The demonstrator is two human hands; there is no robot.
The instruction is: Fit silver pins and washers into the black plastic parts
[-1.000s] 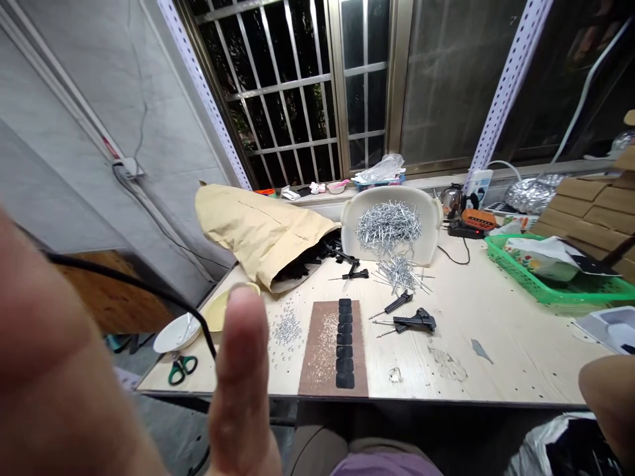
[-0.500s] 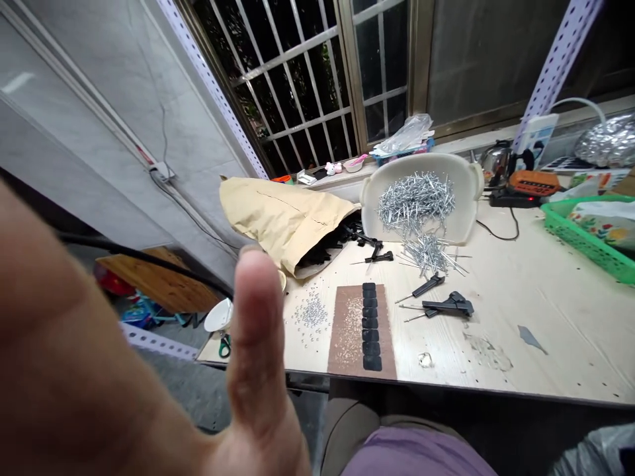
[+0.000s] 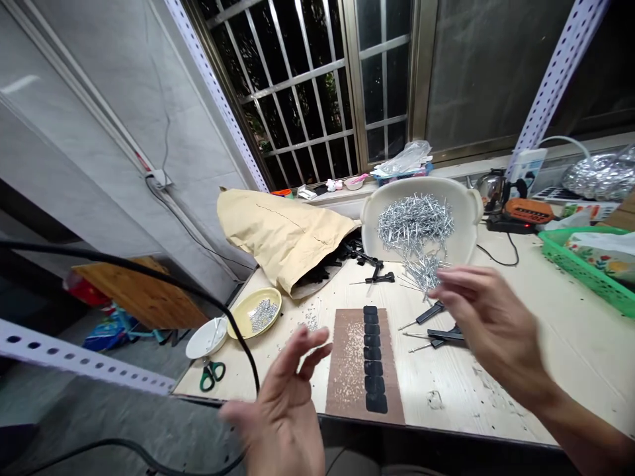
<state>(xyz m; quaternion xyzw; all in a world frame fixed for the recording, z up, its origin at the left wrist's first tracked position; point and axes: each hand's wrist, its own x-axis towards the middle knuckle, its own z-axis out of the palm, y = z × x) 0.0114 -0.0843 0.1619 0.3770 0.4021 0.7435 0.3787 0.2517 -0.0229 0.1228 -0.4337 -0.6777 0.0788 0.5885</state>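
Observation:
My left hand (image 3: 292, 403) is raised at the table's front edge, palm up, fingers apart and holding nothing. Beside it lies a brown board (image 3: 342, 390) with small pale bits and a column of black rounded pieces (image 3: 373, 367). Loose small shiny bits (image 3: 310, 322) are scattered beyond its fingers. My right hand (image 3: 489, 324), somewhat blurred, hovers over the right of the table with fingers loosely bent and no object visible in them. Under and beside it are black plastic parts with metal rods (image 3: 444, 336). A pile of metal pins (image 3: 421, 272) lies past its fingertips.
A white tub (image 3: 469, 228) lies tipped with pins spilling out. Black parts show at the mouth of a paper sack (image 3: 288, 231). A yellow dish (image 3: 238, 320), white bowl (image 3: 198, 344) and scissors (image 3: 212, 375) are left; a black cable (image 3: 198, 283) crosses there. A green basket (image 3: 585, 268) stands right.
The large hand close to the camera at left has moved away, uncovering the yellow dish and scissors. Both hands now show over the table. The view has tilted slightly upward.

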